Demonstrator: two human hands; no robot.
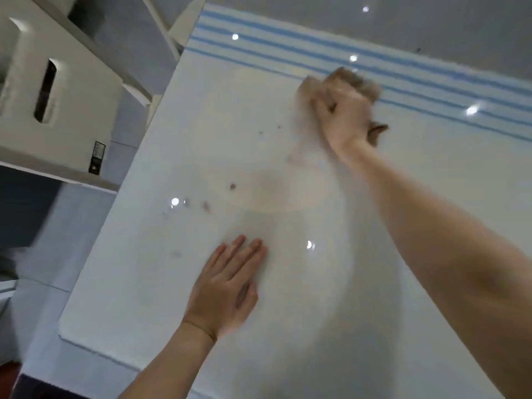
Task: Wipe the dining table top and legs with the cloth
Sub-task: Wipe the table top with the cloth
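Our cloth (359,82) on the white desk (172,283)
Our right hand (345,113) curls round the tan cloth, blurred, pressing it down beside the blue stripes (288,47); our left hand (227,286) lies flat, fingers straight, well short of the stripes, dark specks (232,186) between.

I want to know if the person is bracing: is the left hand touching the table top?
Touching. The head view shows the left hand lying palm down and flat against the glossy table top, with no gap visible beneath it.
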